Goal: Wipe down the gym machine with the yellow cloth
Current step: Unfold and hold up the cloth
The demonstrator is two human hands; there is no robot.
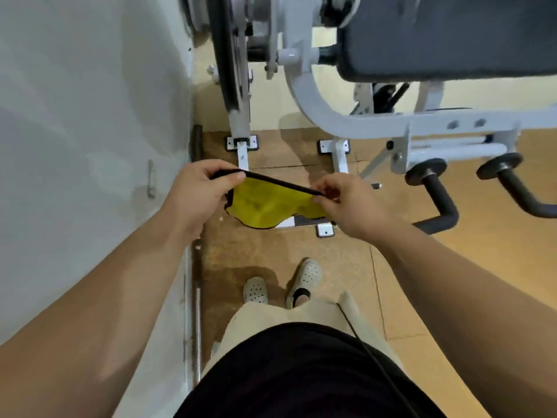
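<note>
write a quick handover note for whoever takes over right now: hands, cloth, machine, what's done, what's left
Left hand: pinches the black edge of the yellow cloth at one end.
Right hand: pinches the other end; the cloth hangs spread between them.
Gym machine: just ahead, cloth not touching it.
Done: cloth in hand, opened out; any wiping so far cannot be told.
Left: wipe the machine down, dark pad and handles included.
</note>
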